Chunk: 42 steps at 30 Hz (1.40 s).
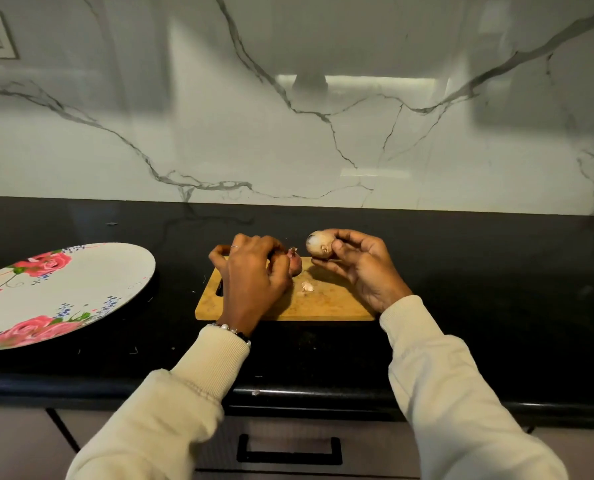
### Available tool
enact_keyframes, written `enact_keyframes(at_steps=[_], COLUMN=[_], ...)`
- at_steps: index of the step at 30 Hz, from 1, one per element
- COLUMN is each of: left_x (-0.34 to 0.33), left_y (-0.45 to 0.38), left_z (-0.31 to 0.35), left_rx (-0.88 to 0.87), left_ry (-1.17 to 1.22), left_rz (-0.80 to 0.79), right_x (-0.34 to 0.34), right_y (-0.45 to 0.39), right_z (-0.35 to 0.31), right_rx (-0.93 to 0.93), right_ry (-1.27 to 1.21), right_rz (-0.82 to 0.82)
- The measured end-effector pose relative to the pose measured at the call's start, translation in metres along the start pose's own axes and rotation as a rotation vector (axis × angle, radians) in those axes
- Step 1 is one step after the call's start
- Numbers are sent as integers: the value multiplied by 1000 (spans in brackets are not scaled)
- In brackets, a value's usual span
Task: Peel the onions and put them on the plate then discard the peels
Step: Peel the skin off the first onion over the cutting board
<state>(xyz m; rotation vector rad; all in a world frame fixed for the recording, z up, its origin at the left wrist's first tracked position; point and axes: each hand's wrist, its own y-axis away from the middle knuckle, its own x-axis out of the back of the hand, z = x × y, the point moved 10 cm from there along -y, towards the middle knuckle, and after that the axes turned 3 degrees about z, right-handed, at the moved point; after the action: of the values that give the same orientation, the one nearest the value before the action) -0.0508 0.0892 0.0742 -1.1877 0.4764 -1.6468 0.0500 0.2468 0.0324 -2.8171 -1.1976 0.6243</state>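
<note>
Right hand (pixel 354 263) is gripping a pale onion (pixel 319 244) above the board (pixel 333 301), left hand (pixel 254 268) is curling over a red onion (pixel 295 263), grip unclear; either onion risks rolling onto the desk (pixel 461 271).

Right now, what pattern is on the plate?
Pink roses with small blue flowers on white; head view shows the plate best.

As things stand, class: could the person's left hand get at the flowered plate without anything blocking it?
Probably yes. The left hand rests over the cutting board beside a pink onion, and only bare black counter lies between it and the flowered plate. Whether it already grips something cannot be told.
</note>
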Motion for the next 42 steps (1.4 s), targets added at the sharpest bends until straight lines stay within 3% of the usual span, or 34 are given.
enact_keyframes(at_steps=[13, 28, 42], left_x=[-20, -12, -29], left_y=[3, 4, 5], left_z=[15, 22, 40], left_rx=[-190, -209, -322], left_ry=[-5, 81, -56], left_rz=[-136, -59, -93], right_x=[-2, -8, -7], right_y=[2, 5, 5], right_z=[5, 15, 14], right_rx=[-48, -115, -134], right_ry=[-22, 72, 20], right_rz=[-1, -62, -40])
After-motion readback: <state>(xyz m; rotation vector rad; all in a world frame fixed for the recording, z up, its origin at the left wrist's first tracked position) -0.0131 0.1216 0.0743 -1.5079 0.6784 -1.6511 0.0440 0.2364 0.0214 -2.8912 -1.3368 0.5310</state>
